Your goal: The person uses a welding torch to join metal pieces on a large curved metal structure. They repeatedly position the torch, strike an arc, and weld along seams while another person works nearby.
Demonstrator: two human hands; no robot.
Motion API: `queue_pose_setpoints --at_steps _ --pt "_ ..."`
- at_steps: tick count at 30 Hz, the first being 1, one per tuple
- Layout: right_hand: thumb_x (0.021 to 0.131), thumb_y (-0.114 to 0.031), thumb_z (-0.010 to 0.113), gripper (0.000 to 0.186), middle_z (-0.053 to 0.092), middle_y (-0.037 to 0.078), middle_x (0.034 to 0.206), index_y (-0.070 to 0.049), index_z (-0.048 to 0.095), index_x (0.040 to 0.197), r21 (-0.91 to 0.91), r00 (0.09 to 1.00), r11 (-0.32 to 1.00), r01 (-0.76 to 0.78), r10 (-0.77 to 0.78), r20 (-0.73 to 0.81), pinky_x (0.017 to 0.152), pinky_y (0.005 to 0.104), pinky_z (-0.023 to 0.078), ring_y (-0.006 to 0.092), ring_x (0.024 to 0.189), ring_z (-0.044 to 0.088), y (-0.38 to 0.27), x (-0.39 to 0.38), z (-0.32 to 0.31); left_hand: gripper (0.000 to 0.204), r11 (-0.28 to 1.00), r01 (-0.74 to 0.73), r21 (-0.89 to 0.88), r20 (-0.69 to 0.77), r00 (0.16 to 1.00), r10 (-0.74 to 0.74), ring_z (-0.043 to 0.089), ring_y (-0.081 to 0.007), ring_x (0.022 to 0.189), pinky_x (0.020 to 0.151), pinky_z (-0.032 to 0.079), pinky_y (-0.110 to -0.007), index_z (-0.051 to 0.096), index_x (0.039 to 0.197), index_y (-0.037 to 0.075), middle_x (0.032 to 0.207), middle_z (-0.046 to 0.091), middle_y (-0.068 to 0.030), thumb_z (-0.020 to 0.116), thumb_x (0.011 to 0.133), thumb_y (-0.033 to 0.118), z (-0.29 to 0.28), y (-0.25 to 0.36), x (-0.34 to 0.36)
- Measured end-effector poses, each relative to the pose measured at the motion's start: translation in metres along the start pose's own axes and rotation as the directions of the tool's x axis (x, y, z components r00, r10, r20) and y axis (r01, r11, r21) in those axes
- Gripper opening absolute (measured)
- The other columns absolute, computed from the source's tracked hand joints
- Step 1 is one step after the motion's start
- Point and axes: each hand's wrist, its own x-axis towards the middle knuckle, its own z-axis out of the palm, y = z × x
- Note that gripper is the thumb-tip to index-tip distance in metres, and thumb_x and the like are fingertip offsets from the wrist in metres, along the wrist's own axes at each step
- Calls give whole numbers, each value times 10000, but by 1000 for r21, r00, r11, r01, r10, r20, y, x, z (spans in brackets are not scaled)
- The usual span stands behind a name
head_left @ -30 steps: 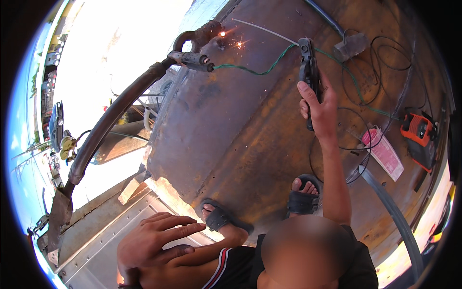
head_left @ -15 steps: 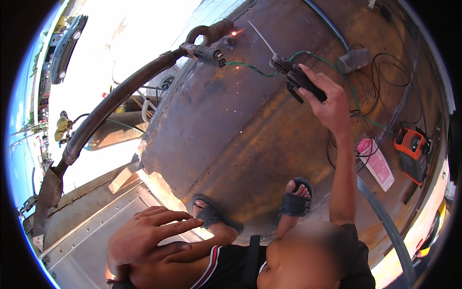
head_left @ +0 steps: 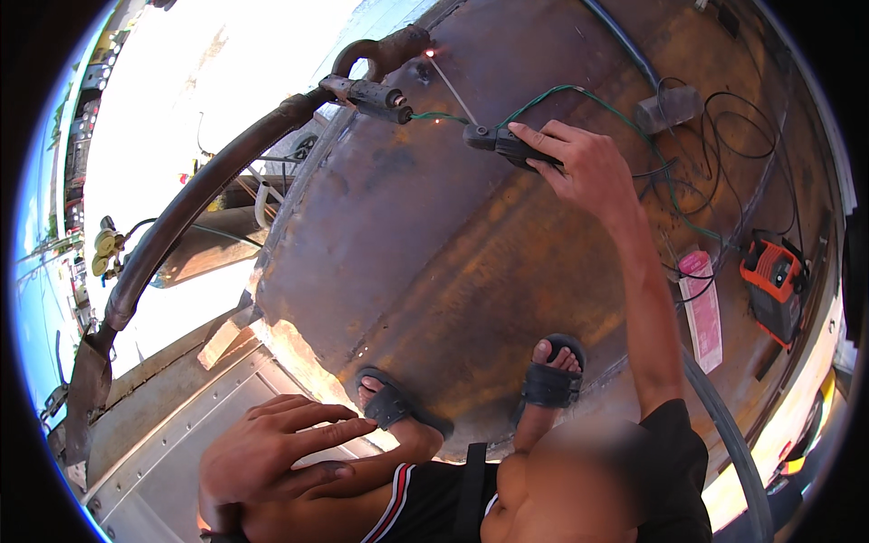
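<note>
My right hand (head_left: 588,167) grips a black welding electrode holder (head_left: 498,140) with a thin welding rod (head_left: 453,90) clamped in it. The rod's tip meets a small glowing spot (head_left: 430,54) at the end of a brown curved metal bar (head_left: 398,52), on the rusty steel plate (head_left: 407,235). A dark clamp (head_left: 367,96) sits on the bar, with a green cable (head_left: 566,88) passing near it. My left hand (head_left: 272,448) hangs palm down over my leg, fingers apart and holding nothing.
An orange and black welding machine (head_left: 774,288) stands at the right, beside a pink and white packet (head_left: 702,312). Loose black cables (head_left: 715,145) lie near a clear cup (head_left: 668,109). A grey hose (head_left: 738,443) runs at lower right. My sandalled feet (head_left: 550,380) stand on the plate.
My right hand has moved left with the electrode holder. The rod's tip has come to the glowing spot, from which it stood apart before. My left hand stays nearly still.
</note>
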Motion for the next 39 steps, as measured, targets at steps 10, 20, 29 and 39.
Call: queue_pose_setpoints --at_steps 10,20,29,39 --pt "883 -141 791 598 687 59 980 -245 664 1458 15 998 999 -46 45 46 730 418 565 312 791 653 1 6 -15 526 1000 10 -26 15 1000 -10 698 -328 1153 1024 535 -449 629 1471 136 1300 713 -132 687 1014 390 -4 -1 6" --pt "756 11 841 626 722 109 949 -37 719 1369 560 994 822 -105 108 28 765 303 533 183 809 675 -43 -64 -138 576 999 25 -30 3 1000 -25 697 -363 1147 986 537 -454 642 1453 82 1299 715 -178 762 956 348 0 -2 5" --pt "748 -52 858 660 735 79 992 -196 731 1380 486 967 866 -115 -15 256 750 339 584 253 834 724 -81 -70 -41 569 1000 -4 12 24 1000 4 699 -345 1136 975 537 -443 645 1459 113 1316 710 -161 767 956 349 1 5 6" --pt "826 -104 805 677 657 32 985 -292 665 1460 -17 998 1000 -23 22 -63 747 409 578 258 862 674 -41 -26 63 570 1000 -5 12 -10 1000 5 704 -339 1117 963 543 -444 651 1452 107 1297 717 -160 778 952 348 6 6 -8"
